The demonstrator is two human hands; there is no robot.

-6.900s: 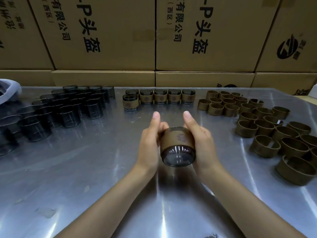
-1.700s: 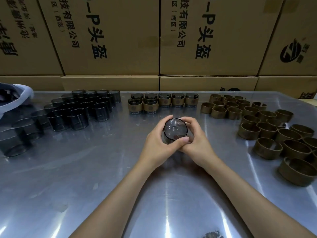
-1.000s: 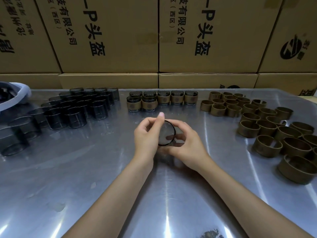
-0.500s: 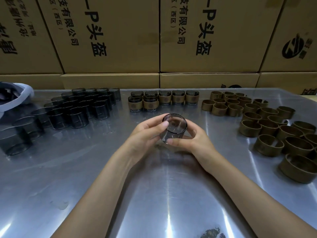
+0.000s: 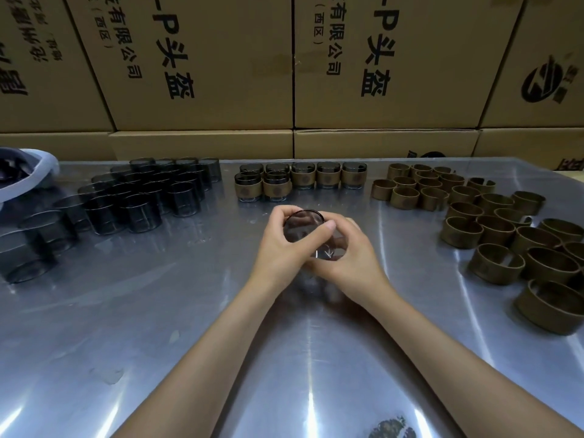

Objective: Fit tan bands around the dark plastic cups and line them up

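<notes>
Both hands hold one dark see-through cup (image 5: 300,227) over the middle of the steel table (image 5: 158,311), its open mouth tilted towards me. My left hand (image 5: 281,248) wraps its left side, thumb across the front. My right hand (image 5: 350,257) cups its right side and base. Any band on this cup is hidden by my fingers. Banded cups (image 5: 300,180) stand in rows at the back centre. Bare dark cups (image 5: 142,194) cluster at the back left. Loose tan bands (image 5: 493,226) lie at the right.
Stacked cardboard boxes (image 5: 202,64) wall off the table's far edge. A white-rimmed container (image 5: 28,181) sits at the far left edge.
The cup has stayed between both hands and been turned; my left thumb now crosses its front and my hands sit closer together around it.
</notes>
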